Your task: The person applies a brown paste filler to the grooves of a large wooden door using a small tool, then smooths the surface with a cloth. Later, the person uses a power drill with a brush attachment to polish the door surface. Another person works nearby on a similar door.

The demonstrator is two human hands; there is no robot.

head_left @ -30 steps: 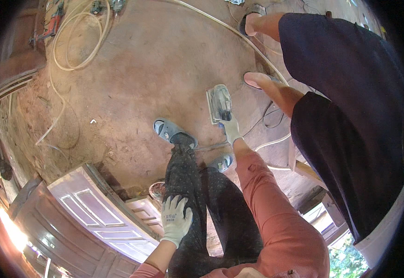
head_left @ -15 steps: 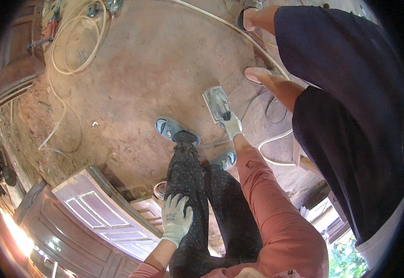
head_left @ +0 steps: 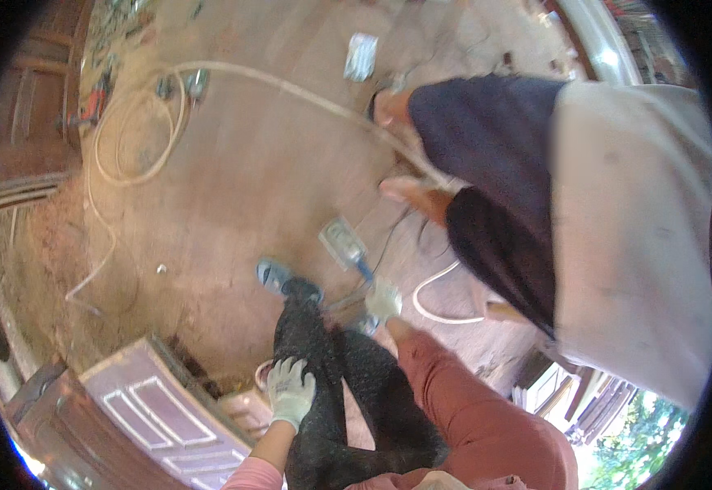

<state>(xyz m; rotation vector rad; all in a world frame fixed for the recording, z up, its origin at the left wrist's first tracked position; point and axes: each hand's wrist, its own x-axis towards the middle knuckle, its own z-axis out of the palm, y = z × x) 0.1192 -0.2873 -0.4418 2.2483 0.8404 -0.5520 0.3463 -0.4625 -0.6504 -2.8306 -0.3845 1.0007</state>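
My right hand [head_left: 384,299], in a white work glove, hangs low in front of my right leg. It is closed round the blue handle of a dusty tool with a rectangular plate, which looks like a sheet sander [head_left: 342,242]. A thin dark cord runs over the floor near it. My left hand [head_left: 291,390], gloved too, lies on my left leg with its fingers spread and nothing in it. Motion blurs the right hand and the tool.
A person in dark shorts [head_left: 499,131] stands close on the right. A pale hose [head_left: 291,86] loops across the dusty floor [head_left: 209,220]. A panelled door [head_left: 152,408] leans at lower left. Power tools [head_left: 95,104] lie at far left, a small packet [head_left: 360,57] farther ahead.
The whole view has shifted, bringing more of the far floor and the other person's light top into sight. My right hand still grips the sander, now turned differently. My left hand stays on my leg.
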